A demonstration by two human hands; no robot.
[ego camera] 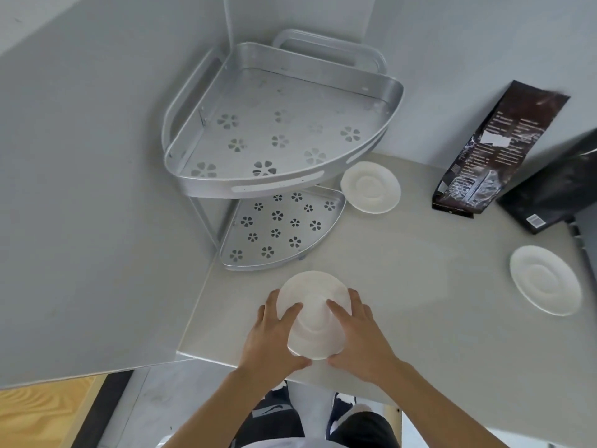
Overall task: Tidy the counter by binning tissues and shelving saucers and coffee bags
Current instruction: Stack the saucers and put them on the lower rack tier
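A white saucer (315,313) is held between my left hand (274,341) and my right hand (358,337), tilted just above the counter's near edge, in front of the rack. The silver two-tier corner rack (281,185) stands in the wall corner; both its perforated shelves hold nothing. A second white saucer (370,187) lies on the counter right beside the rack. A third saucer (546,279) lies far right. A dark coffee bag (497,150) leans against the back wall, and another black bag (555,192) lies beside it at the right edge.
The beige counter (420,270) ends at a front edge just below my hands. Grey walls close in at the left and back. Below the edge I see floor, wooden boards at bottom left, and my shoes.
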